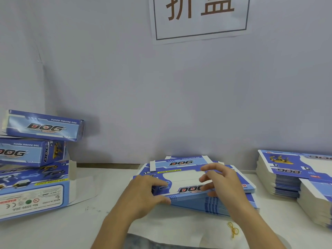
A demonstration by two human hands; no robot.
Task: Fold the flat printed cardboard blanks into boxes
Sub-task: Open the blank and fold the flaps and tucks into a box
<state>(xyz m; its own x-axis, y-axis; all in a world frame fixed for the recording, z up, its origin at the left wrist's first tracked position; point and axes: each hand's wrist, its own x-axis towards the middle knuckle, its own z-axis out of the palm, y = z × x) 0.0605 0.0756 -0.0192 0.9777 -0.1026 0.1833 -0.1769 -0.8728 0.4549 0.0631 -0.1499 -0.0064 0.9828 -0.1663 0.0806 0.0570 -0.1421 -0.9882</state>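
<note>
A stack of flat blue printed "DOG" blanks (186, 166) lies on the white table straight in front of me. My left hand (143, 194) grips the near left edge of the top blanks, thumb under and fingers on top, and that edge is raised off the pile. My right hand (222, 180) holds the same blanks (188, 188) at their right side, fingers curled over the printed face. Several folded boxes (45, 126) are piled at the left.
A second tall stack of flat blanks (294, 173) stands at the right edge. A yellow rubber band (233, 229) lies near the table's front edge. A grey wall with a paper sign (199, 17) rises close behind the table.
</note>
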